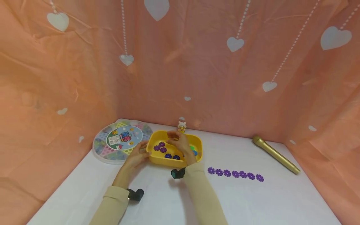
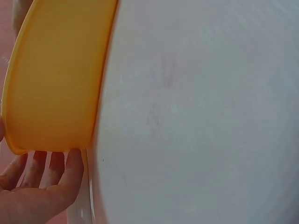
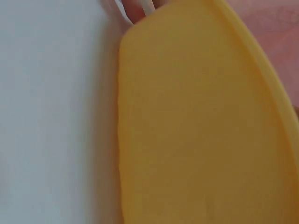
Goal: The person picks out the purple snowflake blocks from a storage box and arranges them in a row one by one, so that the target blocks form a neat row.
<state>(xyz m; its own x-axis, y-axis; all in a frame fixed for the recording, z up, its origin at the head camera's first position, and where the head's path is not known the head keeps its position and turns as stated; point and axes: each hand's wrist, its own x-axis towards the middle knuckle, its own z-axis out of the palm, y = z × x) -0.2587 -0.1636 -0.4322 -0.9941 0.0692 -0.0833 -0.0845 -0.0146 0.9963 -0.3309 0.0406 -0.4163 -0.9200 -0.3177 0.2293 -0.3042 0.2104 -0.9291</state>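
Observation:
My left hand (image 1: 137,154) grips the left end of a yellow plastic tub (image 1: 161,161). In the left wrist view its fingers (image 2: 35,172) lie against the tub's end wall. Over the middle of the tub is my right hand (image 1: 181,145), fingers bent and a gap between thumb and forefinger. Inside the tub lie purple snowflake discs (image 1: 163,150) to the left, dark blue discs (image 1: 176,157) near the front, and a green disc (image 1: 192,147) on the right, partly behind the right hand. The right wrist view shows mostly the tub's outer wall (image 3: 196,116).
A row of several purple snowflake discs (image 1: 235,174) runs across the white table (image 1: 253,203). Beyond it lies a gold microphone (image 1: 277,154). A round clear case (image 1: 101,143) with a printed label is left of the tub; a small figurine (image 1: 182,126) stands behind it.

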